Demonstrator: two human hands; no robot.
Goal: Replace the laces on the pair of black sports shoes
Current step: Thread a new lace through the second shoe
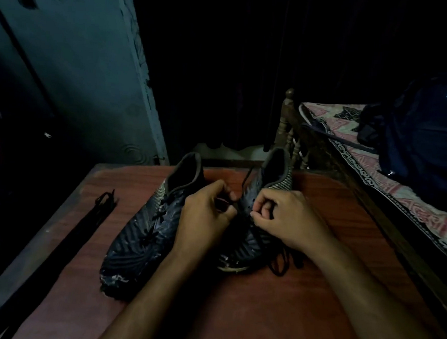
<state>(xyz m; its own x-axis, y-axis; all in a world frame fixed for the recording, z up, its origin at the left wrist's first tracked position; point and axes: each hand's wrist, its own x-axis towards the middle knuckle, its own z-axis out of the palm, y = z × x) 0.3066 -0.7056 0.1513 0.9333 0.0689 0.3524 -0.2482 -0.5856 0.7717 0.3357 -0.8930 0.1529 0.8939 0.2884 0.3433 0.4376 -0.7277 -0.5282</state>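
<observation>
At the centre of the frame both hands meet over the eyelet row of the right-hand shoe (253,219). The right hand (287,219) has its fingers curled in, thumb and forefinger pinched together against the shoe's upper, apparently on a strand of black lace; the strand itself is too dark to make out at the fingertips. The left hand (206,215) is likewise curled, its fingertips closed on something small at the shoe's inner edge, most likely the same lace, though the gloom hides it. Both forearms reach in from the lower edge of the frame, the wrists angled toward each other.

This shoe is black with a faint wavy pattern, a grey knitted collar and a scuffed pale toe; a loose black lace (285,258) lies tangled on the table just right of its toe, under the right wrist. The left-hand shoe (144,232) lies beside it, touching or nearly so, toe toward the lower left, its black laces threaded and its toe scuffed white.

Both shoes rest on a reddish-brown table (272,318). A bundle of black spare laces (92,218) lies stretched along the table's left edge. At the right, a bed with patterned sheet (363,158) carries a dark bag (425,136). A blue-grey door (92,67) fills the upper left.
</observation>
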